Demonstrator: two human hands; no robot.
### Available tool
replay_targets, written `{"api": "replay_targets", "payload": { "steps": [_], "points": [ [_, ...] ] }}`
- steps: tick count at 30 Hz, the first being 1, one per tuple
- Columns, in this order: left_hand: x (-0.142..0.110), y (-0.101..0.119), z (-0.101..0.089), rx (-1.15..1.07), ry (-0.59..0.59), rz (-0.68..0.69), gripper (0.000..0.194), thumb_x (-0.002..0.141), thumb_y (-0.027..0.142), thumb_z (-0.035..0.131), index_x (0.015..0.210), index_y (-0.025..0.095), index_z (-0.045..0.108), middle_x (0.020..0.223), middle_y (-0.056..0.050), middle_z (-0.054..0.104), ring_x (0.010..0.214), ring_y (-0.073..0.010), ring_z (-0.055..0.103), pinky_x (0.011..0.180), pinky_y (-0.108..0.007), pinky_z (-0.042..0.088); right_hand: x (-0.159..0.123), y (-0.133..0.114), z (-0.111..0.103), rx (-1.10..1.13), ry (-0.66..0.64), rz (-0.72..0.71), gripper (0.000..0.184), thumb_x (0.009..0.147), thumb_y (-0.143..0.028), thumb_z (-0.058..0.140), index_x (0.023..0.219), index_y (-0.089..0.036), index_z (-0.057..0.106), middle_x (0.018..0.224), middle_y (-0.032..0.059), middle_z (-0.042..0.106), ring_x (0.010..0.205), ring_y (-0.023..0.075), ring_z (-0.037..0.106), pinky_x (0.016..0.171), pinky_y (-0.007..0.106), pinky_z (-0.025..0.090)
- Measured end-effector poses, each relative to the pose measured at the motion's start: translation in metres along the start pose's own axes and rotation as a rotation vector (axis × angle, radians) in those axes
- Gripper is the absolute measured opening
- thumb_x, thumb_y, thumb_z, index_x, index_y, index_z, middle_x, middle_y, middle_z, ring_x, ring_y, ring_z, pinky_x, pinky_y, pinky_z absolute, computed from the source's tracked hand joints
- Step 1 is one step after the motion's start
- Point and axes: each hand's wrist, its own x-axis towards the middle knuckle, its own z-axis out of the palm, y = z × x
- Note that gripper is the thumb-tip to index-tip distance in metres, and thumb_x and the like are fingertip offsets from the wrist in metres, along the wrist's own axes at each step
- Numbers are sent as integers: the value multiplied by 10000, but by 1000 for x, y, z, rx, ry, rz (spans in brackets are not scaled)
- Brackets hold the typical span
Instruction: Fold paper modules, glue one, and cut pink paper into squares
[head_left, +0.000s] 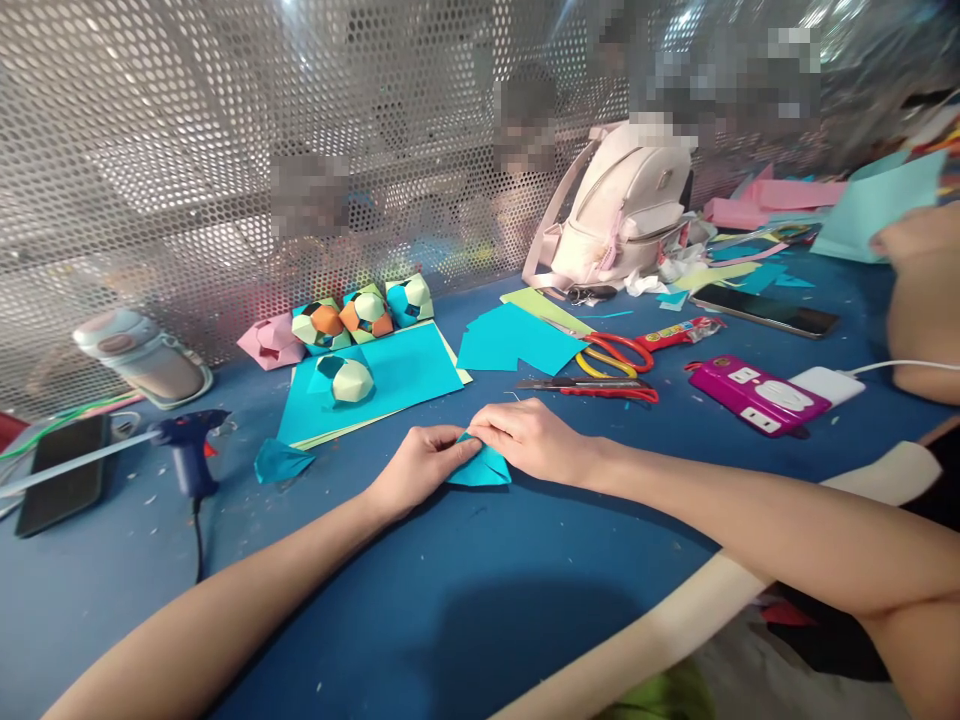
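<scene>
Glue gun [189,445]: off to the left, perhaps to free the middle of the table [360,610].
Paper balls [365,312]: lined up along the mesh [427,150], probably so no elbow crushes them.
Left hand [421,465]: thumb and fingers pinching the folded blue paper [481,472] at the near side, seemingly steadying it.
Right hand [531,440]: up against the left, fingers on that same paper, likely firming a fold.
Scissors [619,355]: just beyond, handles rightward, handy.

Can safely be pegged as a craft workshop: the blue desk [352,620] is strewn with paper sheets [405,370], scissors [598,339] and a glue gun [193,440], folded-paper balls [367,312] are lined up, everything's backed by perforated metal screening [225,130].
</scene>
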Motion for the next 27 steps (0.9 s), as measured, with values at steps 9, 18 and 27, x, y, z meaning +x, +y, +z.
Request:
{"api": "replay_targets", "payload": {
  "steps": [9,18,27],
  "points": [
    [-1,1,0,96,-28,49,341,803,424,567,654,139,680,549,21,525,544,-104,421,501,-211,352,0,-3,-5,-113,-15,-207,275,984,-224,369,840,-166,596,734,62,685,680,157,633,627,272,450],
    [-1,1,0,78,-83,12,284,800,385,568,705,149,694,611,19,585,568,-119,484,539,-219,390,2,0,-11,-188,-25,-358,231,953,-133,399,817,-154,585,683,43,650,617,136,570,592,262,408],
    [-4,1,4,135,18,113,270,835,320,541,673,150,674,611,10,645,584,-130,553,547,-210,408,2,-4,-9,-149,39,-284,174,953,-209,459,861,-157,598,697,35,667,624,133,598,612,257,445]
  ]
}}
